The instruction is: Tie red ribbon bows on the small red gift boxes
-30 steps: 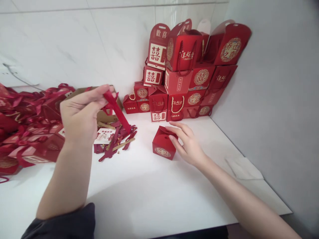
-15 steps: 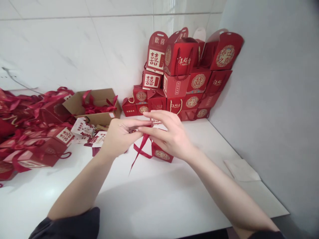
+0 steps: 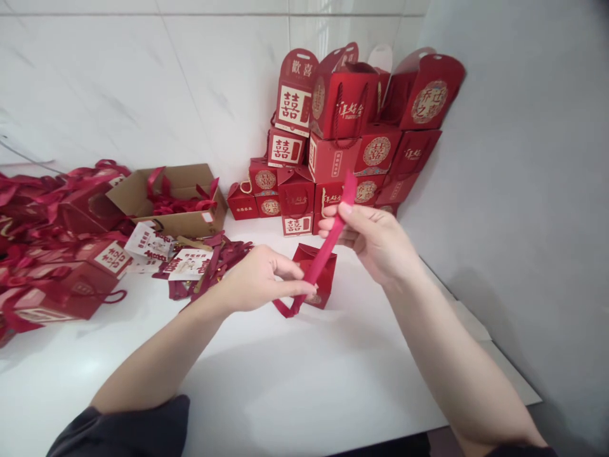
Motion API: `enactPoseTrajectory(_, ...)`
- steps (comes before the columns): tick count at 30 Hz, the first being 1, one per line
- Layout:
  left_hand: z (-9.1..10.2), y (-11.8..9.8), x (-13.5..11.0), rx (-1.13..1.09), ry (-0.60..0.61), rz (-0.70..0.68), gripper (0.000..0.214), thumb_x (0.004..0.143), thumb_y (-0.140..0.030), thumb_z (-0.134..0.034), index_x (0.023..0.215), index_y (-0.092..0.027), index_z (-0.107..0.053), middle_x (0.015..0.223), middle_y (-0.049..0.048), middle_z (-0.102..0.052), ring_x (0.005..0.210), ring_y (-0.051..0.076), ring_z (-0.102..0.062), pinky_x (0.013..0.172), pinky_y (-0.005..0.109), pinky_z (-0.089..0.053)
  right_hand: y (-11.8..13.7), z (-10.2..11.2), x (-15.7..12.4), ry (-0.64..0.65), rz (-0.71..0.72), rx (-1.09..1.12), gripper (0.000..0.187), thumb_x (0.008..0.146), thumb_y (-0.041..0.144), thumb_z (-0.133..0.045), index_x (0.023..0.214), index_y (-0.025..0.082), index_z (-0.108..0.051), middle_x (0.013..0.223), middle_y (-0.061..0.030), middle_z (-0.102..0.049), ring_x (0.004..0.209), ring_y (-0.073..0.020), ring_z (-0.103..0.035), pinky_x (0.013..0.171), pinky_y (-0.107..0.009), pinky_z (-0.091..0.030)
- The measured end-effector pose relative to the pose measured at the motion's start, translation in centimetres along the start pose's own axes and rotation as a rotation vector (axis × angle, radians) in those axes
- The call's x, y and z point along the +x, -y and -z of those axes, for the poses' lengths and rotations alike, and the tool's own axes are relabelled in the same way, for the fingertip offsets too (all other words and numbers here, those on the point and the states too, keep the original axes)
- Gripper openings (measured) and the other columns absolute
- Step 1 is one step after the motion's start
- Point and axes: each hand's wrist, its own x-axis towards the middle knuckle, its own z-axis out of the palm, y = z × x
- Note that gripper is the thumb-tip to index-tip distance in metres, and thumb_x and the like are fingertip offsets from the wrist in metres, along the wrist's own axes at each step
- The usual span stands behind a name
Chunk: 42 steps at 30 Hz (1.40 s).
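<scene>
Head view, hands: two; left hand (image 3: 259, 279) and right hand (image 3: 380, 238) each pinch the ribbon between thumb and fingers.
Ribbon: one held, slanting between the hands, above and in front of the small box (image 3: 326, 285).
Ribbon's look: glossy deep red, flat, narrow, folded back at its lower end.
Small box: one, red, on the white table (image 3: 285, 381).
Carton (image 3: 190, 222): one, brown, open, holding loose red ribbons (image 3: 181, 204).
Cards (image 3: 190, 263): at least two, white.
Stack (image 3: 342, 152): more than ten red boxes, some hidden.
</scene>
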Motion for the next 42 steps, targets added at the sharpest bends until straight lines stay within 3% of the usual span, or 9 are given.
enactPoseTrajectory(10,-1.9,-0.7,-1.3,0.125,0.497,-0.154,0.017,0.082,-0.032,-0.065,0.081,-0.02,-0.077,0.071,0.0024,-0.073,0.061,0.012,-0.063,0.06,0.022,-0.046,7.3,7.2,-1.0,-0.465,0.196,0.081,0.029,0.093,0.024,-0.048,0.073,0.029,-0.068,0.09,0.0067,-0.072,0.077,-0.0091,-0.067,0.061,-0.022,-0.053)
enactPoseTrajectory(13,-2.4,-0.3,-1.6,0.224,0.602,-0.254,0.015,0.083,-0.032,-0.064,0.081,-0.025,-0.077,0.064,0.0007,-0.072,0.056,0.012,-0.061,0.06,0.025,-0.045,8.5,10.4,-1.6,-0.575,0.297,-0.129,0.033,0.094,0.019,-0.04,0.08,0.032,-0.067,0.1,0.0034,-0.07,0.091,-0.0146,-0.066,0.053,-0.027,-0.05)
enactPoseTrajectory(17,-1.9,0.0,-2.0,0.357,0.73,-0.322,0.014,0.082,-0.036,-0.065,0.077,-0.027,-0.075,0.066,-0.0003,-0.072,0.059,0.014,-0.063,0.063,0.027,-0.045,9.5,14.0,-3.0,-0.837,0.298,-0.68,0.045,0.095,0.023,-0.02,0.095,0.032,-0.063,0.099,-0.0021,-0.067,0.073,-0.0167,-0.065,0.039,-0.028,-0.029)
enactPoseTrajectory(19,-1.5,-0.1,-1.9,0.414,0.602,-0.285,0.015,0.083,-0.038,-0.063,0.08,-0.027,-0.073,0.076,-0.001,-0.074,0.07,0.016,-0.066,0.069,0.027,-0.046,9.6,14.9,-3.4,-0.766,0.342,-0.586,0.032,0.096,0.037,-0.029,0.097,0.04,-0.061,0.092,-0.0011,-0.066,0.062,-0.0171,-0.059,0.037,-0.031,-0.018)
enactPoseTrajectory(24,-3.2,0.6,0.2,0.64,-0.245,-0.115,0.054,0.078,-0.065,-0.055,0.109,-0.021,-0.059,0.116,0.0087,-0.063,0.104,0.027,-0.059,0.086,0.04,-0.046,8.1,12.2,-2.1,-0.603,0.411,-0.251,0.022,0.09,0.043,-0.049,0.076,0.032,-0.062,0.076,-0.0019,-0.058,0.045,-0.0117,-0.036,0.039,-0.031,-0.013)
enactPoseTrajectory(27,-5.2,2.6,1.8,0.763,-0.509,-0.072,0.086,0.07,-0.076,-0.053,0.128,-0.013,-0.045,0.134,0.0199,-0.049,0.125,0.036,-0.044,0.102,0.052,-0.035,5.6,8.7,-0.3,-0.406,0.283,-0.533,0.023,0.086,0.036,-0.056,0.069,0.022,-0.062,0.068,-0.0024,-0.059,0.055,-0.0132,-0.052,0.042,-0.026,-0.028)
enactPoseTrajectory(32,-5.0,4.6,2.6,0.793,-0.383,0.05,0.095,0.07,-0.063,-0.063,0.142,-0.011,-0.029,0.131,0.021,-0.051,0.122,0.039,-0.047,0.1,0.053,-0.036,1.0,4.9,1.5,0.208,-0.052,-1.038,0.023,0.088,0.035,-0.051,0.074,0.02,-0.064,0.078,-0.001,-0.067,0.071,-0.0154,-0.06,0.064,-0.028,-0.043)
enactPoseTrajectory(37,-2.5,3.7,2.0,0.671,-0.184,0.043,0.087,0.073,-0.063,-0.059,0.144,-0.024,-0.028,0.139,0.0147,-0.048,0.124,0.036,-0.047,0.098,0.048,-0.04,-1.2,4.2,2.1,0.253,-0.063,-1.168,0.023,0.09,0.034,-0.045,0.08,0.021,-0.061,0.08,-0.0011,-0.067,0.073,-0.0165,-0.059,0.066,-0.028,-0.04)
enactPoseTrajectory(42,-3.1,4.0,2.1,0.631,-0.221,0.044,0.117,0.061,-0.079,-0.057,0.15,-0.019,-0.011,0.153,0.0183,-0.025,0.138,0.041,-0.026,0.107,0.053,-0.029,-1.3,3.9,2.0,0.359,-0.144,-1.121,0.025,0.09,0.037,-0.046,0.078,0.02,-0.061,0.085,-0.0029,-0.069,0.076,-0.0174,-0.06,0.068,-0.028,-0.04)
